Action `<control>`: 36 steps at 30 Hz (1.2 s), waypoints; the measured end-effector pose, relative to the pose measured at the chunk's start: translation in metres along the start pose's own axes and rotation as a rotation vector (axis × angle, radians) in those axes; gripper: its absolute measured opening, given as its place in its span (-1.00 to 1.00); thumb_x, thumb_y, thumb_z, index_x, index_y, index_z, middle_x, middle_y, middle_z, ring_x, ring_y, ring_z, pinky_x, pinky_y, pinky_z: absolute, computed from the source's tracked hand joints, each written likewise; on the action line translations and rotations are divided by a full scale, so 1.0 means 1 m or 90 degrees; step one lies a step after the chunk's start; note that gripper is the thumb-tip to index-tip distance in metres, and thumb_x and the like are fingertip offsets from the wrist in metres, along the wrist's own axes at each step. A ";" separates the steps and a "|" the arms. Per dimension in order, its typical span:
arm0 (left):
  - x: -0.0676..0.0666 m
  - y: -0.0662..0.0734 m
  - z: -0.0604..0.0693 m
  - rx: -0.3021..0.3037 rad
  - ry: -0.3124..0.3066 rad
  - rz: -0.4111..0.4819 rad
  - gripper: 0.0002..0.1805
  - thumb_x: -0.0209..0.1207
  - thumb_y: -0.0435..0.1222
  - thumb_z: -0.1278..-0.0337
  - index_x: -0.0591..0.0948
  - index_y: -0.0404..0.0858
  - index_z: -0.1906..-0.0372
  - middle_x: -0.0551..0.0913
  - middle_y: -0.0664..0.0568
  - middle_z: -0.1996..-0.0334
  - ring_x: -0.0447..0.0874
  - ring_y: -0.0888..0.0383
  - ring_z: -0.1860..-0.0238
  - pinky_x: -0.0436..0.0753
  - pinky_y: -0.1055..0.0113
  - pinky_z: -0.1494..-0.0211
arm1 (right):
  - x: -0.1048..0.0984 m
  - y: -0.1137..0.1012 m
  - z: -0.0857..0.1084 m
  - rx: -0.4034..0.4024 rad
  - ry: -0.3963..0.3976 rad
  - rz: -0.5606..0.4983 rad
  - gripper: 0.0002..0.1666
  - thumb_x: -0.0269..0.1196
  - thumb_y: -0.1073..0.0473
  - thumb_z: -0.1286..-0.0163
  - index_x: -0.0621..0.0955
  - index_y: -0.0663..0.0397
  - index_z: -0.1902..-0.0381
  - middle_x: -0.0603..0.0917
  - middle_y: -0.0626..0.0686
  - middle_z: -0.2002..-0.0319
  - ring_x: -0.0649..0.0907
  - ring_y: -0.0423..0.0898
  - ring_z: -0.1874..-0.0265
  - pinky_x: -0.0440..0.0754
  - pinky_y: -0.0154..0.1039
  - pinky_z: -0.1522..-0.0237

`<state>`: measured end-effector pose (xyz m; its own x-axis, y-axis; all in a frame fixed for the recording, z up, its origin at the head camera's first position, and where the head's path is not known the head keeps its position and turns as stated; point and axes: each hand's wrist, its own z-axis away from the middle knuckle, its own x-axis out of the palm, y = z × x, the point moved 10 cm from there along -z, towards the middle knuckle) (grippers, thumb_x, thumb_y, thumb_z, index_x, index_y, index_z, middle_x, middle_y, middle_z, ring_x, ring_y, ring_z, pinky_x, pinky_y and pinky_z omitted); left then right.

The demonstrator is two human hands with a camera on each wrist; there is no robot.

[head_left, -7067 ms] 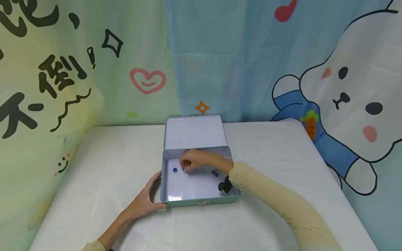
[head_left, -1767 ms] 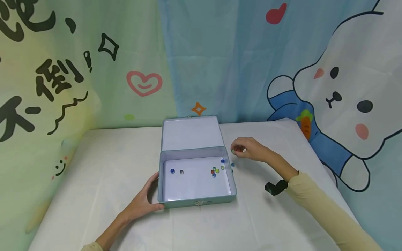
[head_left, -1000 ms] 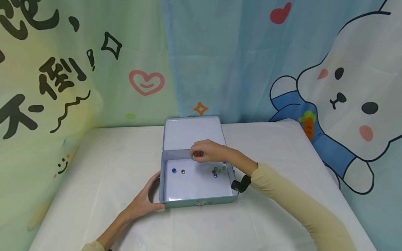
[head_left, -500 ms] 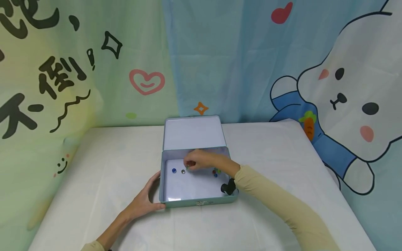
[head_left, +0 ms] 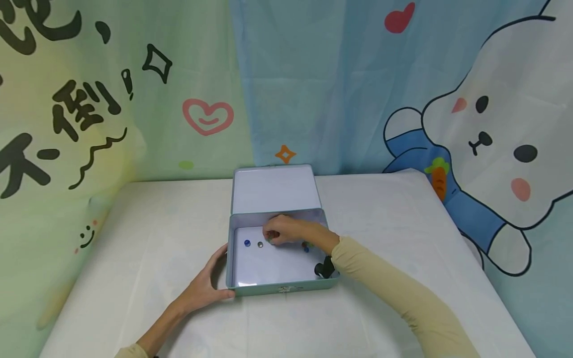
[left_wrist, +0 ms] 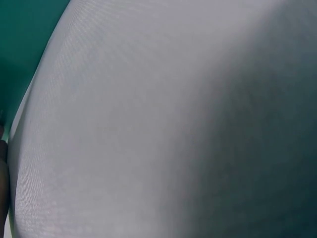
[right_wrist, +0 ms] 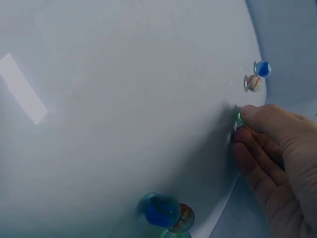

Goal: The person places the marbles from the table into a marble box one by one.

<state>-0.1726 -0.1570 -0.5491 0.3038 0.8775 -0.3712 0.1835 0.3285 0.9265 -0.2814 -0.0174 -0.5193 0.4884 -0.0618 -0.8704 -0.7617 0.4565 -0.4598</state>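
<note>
An open tin box (head_left: 286, 288) with a pale green rim stands on the table. Inside it, my right hand (head_left: 286, 229) pinches a green glass marble (right_wrist: 240, 119) between thumb and fingers, low over the white floor. Just left of that hand lie a blue marble (head_left: 247, 243) and a clear marble (head_left: 260, 244) with a reddish swirl. Partly under the right forearm sits a cluster with a blue marble (right_wrist: 162, 210) and a reddish marble (right_wrist: 183, 218). My left hand (head_left: 203, 288) rests against the tin's left side, fingers extended, thumb at the front corner.
The tin's lid (head_left: 277, 190) lies folded back behind it. A white cloth (head_left: 134, 248) covers the table, and a printed curtain (head_left: 291, 79) hangs behind. A black wrist camera (head_left: 324, 268) on the right arm hangs over the tin's right side.
From right of the tin, my right hand has moved left into it with the green marble and lowered. The clear marble beside the blue one arrived since the oldest frame. The left hand stays put.
</note>
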 end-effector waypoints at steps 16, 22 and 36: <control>0.000 -0.004 0.002 -0.011 -0.003 -0.015 0.25 0.53 -0.19 0.28 -0.03 0.10 -0.54 0.14 -0.11 -0.51 0.01 0.03 -0.53 -0.06 -0.37 -0.45 | -0.008 -0.007 0.003 -0.007 0.000 -0.009 -0.84 0.27 0.26 -0.33 0.63 0.16 0.14 0.66 0.05 0.28 0.57 -0.18 0.30 0.53 -0.47 0.24; -0.001 0.000 0.001 0.007 0.004 -0.032 0.26 0.54 -0.16 0.29 -0.02 0.11 -0.54 0.16 -0.05 -0.51 0.00 0.45 -0.47 0.00 -0.24 -0.46 | -0.035 -0.011 0.023 -0.002 0.037 -0.053 -0.75 0.25 0.28 -0.34 0.62 0.24 0.05 0.68 0.08 0.24 0.61 -0.16 0.27 0.59 -0.45 0.18; 0.000 0.000 0.000 0.011 -0.002 -0.003 0.26 0.54 -0.21 0.32 -0.01 0.12 -0.53 0.15 -0.12 -0.51 -0.02 0.57 -0.42 -0.07 -0.38 -0.43 | -0.091 0.064 0.124 0.124 0.323 -0.152 -0.83 0.27 0.24 -0.33 0.66 0.18 0.15 0.72 0.02 0.26 0.64 -0.14 0.26 0.68 -0.29 0.15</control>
<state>-0.1725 -0.1574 -0.5488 0.3054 0.8748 -0.3762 0.2014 0.3268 0.9234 -0.3214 0.1276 -0.4478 0.3358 -0.5776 -0.7441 -0.5405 0.5288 -0.6544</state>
